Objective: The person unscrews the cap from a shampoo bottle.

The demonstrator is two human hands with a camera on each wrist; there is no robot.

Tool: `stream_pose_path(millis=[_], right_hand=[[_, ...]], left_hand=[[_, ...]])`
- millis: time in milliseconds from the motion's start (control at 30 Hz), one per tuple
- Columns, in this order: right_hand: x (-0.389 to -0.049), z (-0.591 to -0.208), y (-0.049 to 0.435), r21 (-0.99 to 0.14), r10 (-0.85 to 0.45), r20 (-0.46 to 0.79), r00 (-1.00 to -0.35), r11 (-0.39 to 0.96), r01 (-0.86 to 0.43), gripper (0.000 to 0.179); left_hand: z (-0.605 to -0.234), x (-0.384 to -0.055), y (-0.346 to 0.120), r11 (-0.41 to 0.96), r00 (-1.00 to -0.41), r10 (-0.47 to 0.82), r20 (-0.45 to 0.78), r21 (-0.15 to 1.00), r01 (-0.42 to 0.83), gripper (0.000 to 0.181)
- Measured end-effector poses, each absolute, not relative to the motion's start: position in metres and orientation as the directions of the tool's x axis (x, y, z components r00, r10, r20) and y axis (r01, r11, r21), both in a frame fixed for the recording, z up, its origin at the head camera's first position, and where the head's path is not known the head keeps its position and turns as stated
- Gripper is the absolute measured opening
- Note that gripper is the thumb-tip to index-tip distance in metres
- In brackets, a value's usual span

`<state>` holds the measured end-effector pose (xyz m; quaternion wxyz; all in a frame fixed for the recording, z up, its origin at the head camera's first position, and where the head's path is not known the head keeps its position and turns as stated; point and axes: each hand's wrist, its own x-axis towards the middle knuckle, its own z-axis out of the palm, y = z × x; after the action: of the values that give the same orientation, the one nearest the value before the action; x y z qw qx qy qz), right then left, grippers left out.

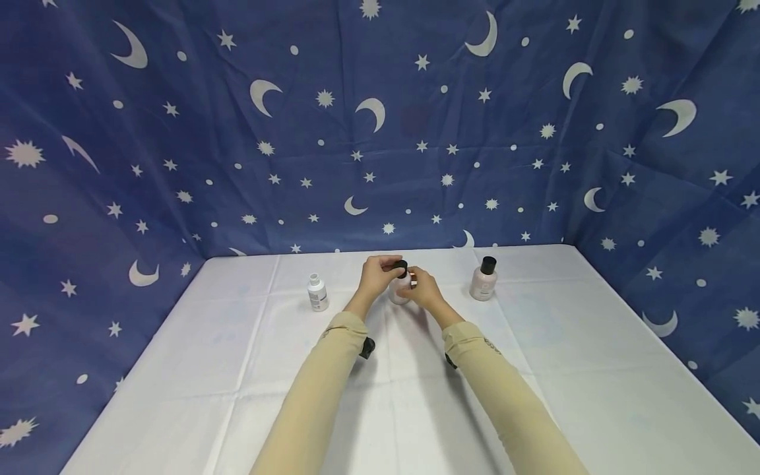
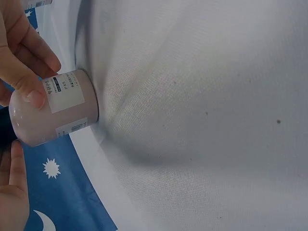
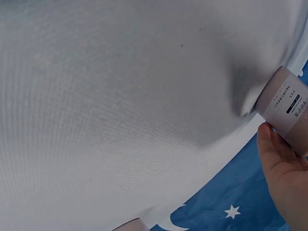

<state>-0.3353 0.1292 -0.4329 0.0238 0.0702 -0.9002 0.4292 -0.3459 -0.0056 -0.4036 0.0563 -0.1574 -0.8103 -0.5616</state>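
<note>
A pale pink bottle [image 1: 400, 290] with a black cap [image 1: 402, 267] stands upright at the middle of the far part of the table. My left hand [image 1: 375, 277] pinches the cap from the left between thumb and fingers. From the other side, my right hand [image 1: 425, 289] grips the bottle's body, its thumb across the front. White printed labels show on the pink bottle [image 2: 72, 108] in the left wrist view. In the right wrist view, fingers of my right hand [image 3: 281, 166] lie along the bottle's side.
On the left stands a small white bottle [image 1: 317, 293] with a narrow white neck. Another pink bottle [image 1: 483, 282] with a black cap stands to the right. A white cloth covers the table [image 1: 249, 409]; a blue curtain [image 1: 410, 119] with moons and stars rises behind it.
</note>
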Motion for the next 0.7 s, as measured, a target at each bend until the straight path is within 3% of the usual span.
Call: stream_pose_path(millis=[433, 700], right_hand=[[-0.328, -0.425, 0.125, -0.782, -0.071, 0.101, -0.992, 0.611, -0.124, 0.055], [-0.325, -0.424, 0.129, -0.768, -0.109, 0.138, -0.984, 0.616, -0.176, 0.057]], left_hand=[[-0.398, -0.346, -0.008, 0.365, -0.933, 0.218, 0.287, 0.862, 0.351, 0.031], [-0.393, -0.343, -0.015, 0.400, -0.922, 0.265, 0.281, 0.838, 0.371, 0.029]])
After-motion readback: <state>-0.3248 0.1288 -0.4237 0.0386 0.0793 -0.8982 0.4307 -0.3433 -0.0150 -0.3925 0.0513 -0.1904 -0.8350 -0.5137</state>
